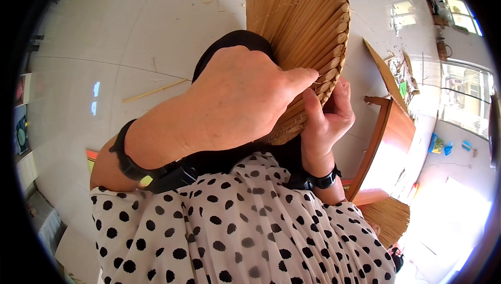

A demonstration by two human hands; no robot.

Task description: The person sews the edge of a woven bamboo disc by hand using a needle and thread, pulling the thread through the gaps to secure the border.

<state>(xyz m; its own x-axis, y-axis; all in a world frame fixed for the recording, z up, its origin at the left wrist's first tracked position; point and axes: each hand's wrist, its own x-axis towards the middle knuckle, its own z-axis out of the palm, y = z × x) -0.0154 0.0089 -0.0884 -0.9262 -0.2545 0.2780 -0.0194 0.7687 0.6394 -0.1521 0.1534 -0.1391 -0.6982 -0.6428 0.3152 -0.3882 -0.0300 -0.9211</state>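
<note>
A stiff, curved mat of tan dried stalks (297, 10), with a braided edge along its right side, stands over my dark-clad knee (235, 41). My left hand (242, 93) reaches across its lower part, with one finger pressed to the braid and the other fingers curled out of sight. Just below that fingertip, my right hand (327, 122) pinches the same edge between thumb and fingers, partly behind the mat. Near the fingertips a thin strand seems to show, too fine to make out. Both wrists wear black bands.
A loose stalk (154, 91) and small scraps lie on the pale tiled floor (156, 28). To the right stands a brown wooden table (383, 143) with stalks and debris beyond it. A bundle of stalks (387, 219) sits by my right elbow.
</note>
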